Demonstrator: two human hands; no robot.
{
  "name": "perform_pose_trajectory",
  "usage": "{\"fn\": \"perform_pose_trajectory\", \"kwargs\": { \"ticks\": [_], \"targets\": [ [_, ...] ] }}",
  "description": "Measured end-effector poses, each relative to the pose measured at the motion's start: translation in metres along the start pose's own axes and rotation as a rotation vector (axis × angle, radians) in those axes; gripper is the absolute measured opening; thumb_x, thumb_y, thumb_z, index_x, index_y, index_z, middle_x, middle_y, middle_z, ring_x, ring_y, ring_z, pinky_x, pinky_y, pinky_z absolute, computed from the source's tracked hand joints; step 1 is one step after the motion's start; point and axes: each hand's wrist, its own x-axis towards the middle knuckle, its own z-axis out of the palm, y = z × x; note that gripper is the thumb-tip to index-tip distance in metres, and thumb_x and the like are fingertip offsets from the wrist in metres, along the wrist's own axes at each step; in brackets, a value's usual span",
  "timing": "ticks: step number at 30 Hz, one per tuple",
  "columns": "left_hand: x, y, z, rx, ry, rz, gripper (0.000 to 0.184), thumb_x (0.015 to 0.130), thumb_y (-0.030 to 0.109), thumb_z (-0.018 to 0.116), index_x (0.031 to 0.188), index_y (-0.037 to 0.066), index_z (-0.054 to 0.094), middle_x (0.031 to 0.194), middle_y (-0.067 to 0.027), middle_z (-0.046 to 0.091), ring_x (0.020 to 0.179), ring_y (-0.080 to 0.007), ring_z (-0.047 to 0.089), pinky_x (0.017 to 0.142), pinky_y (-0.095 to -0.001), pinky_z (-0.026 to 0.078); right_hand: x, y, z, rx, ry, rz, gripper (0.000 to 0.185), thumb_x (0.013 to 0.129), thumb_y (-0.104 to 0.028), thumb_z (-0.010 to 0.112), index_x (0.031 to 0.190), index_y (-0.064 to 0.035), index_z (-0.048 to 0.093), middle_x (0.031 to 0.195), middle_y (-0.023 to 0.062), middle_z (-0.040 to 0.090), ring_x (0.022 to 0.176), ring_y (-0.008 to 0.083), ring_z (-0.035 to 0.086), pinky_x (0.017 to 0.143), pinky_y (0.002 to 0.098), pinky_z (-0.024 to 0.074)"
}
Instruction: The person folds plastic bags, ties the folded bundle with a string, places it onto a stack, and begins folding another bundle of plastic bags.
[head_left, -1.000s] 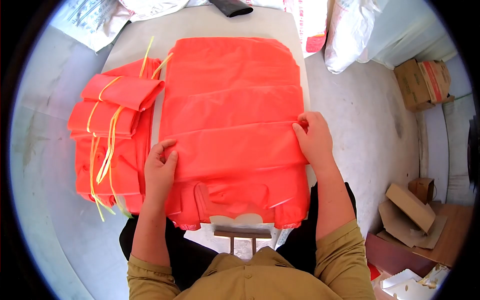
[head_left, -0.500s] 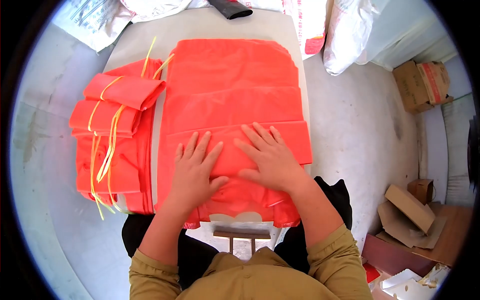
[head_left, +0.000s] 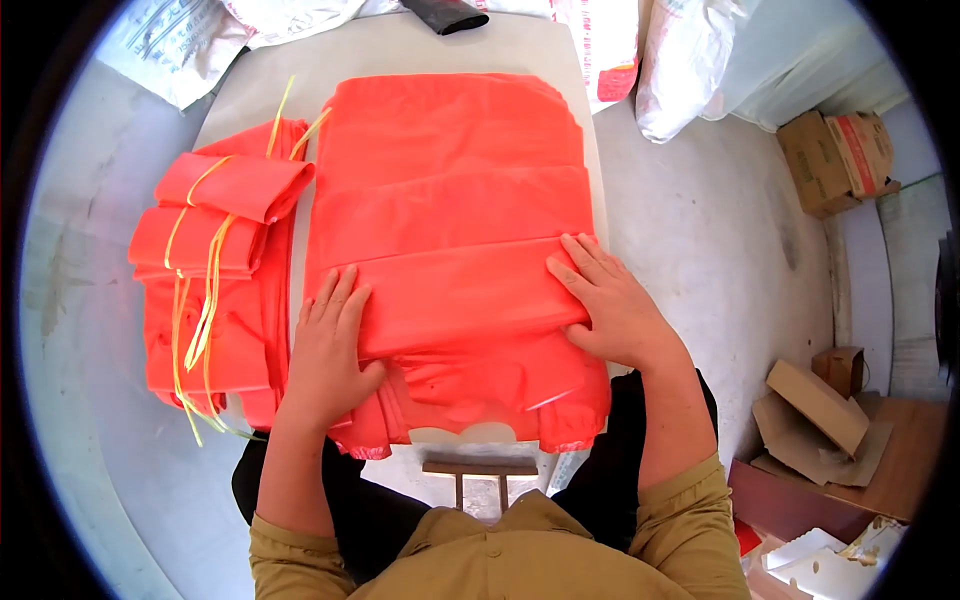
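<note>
A stack of red plastic bags (head_left: 450, 130) lies flat in front of me, its near part folded over into a wide band. My left hand (head_left: 335, 335) rests on the left end of that band, fingers stretched forward and thumb apart. At the band's right end lies my right hand (head_left: 615, 305), palm down with its fingers extended. Below the fold, the bags' handle ends are crumpled and hang at the near edge. Left of the stack are folded red bundles (head_left: 200, 245) with yellow ties (head_left: 207, 310) across them.
The pale table (head_left: 280, 60) carries the bags. A black tube-like piece (head_left: 447, 14) lies at its far edge, by white printed sacks (head_left: 175, 45). Cardboard boxes (head_left: 835, 160) stand on the right, with opened cardboard (head_left: 820, 410) lower right. A small stool (head_left: 480, 468) is below me.
My hands have moved apart, from the middle of the folded band out to its left and right ends. The whole view has shifted slightly.
</note>
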Motion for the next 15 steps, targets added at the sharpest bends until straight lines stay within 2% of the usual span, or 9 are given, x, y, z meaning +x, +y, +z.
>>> {"fn": "perform_pose_trajectory", "kwargs": {
  "ticks": [3,6,9,12,15],
  "targets": [
    [-0.003,-0.008,0.006,0.023,0.021,0.026,0.076,0.067,0.005,0.07,0.142,0.001,0.053,0.168,-0.0211,0.037,0.157,-0.0399,0.032,0.126,-0.0562,0.028,-0.003,0.0,-0.003,-0.035,0.013,0.008,0.077,0.079,-0.009,0.071,0.154,-0.0099,0.053,0.169,0.0161,0.038,0.157,0.036,0.034,0.125,0.0444,0.0369],
    [-0.005,-0.01,0.009,0.09,0.019,0.045,0.073,0.067,0.005,0.069,0.139,0.002,0.055,0.168,-0.0211,0.037,0.158,-0.0398,0.031,0.126,-0.0558,0.029,-0.005,0.003,0.003,-0.059,0.081,-0.044,0.073,0.076,-0.005,0.074,0.146,-0.0099,0.059,0.162,0.0192,0.046,0.151,0.0393,0.042,0.118,0.0469,0.0424],
    [-0.006,-0.013,0.012,0.131,0.027,0.07,0.073,0.068,0.004,0.068,0.14,0.002,0.056,0.168,-0.0214,0.038,0.157,-0.0402,0.032,0.125,-0.0559,0.03,-0.007,0.004,0.008,-0.077,0.123,-0.059,0.069,0.076,0.001,0.07,0.144,-0.0103,0.061,0.16,0.0185,0.049,0.149,0.039,0.045,0.115,0.0462,0.0458],
    [-0.005,-0.012,0.012,0.119,0.098,0.12,0.068,0.071,0.004,0.07,0.138,0.002,0.062,0.162,-0.0222,0.046,0.151,-0.041,0.041,0.12,-0.0551,0.037,-0.008,0.009,0.012,-0.082,0.152,-0.079,0.069,0.077,0.005,0.067,0.144,-0.0105,0.061,0.16,0.0185,0.049,0.148,0.0389,0.046,0.114,0.0461,0.0468],
    [-0.006,-0.014,0.011,0.109,0.105,0.125,0.067,0.074,0.003,0.068,0.141,0.006,0.064,0.16,-0.0225,0.048,0.15,-0.0412,0.043,0.119,-0.0527,0.039,-0.008,0.005,0.005,-0.066,0.106,-0.034,0.064,0.083,0.008,0.064,0.145,-0.0083,0.06,0.162,0.0143,0.048,0.152,0.035,0.043,0.12,0.0431,0.0444]
  ]
}}
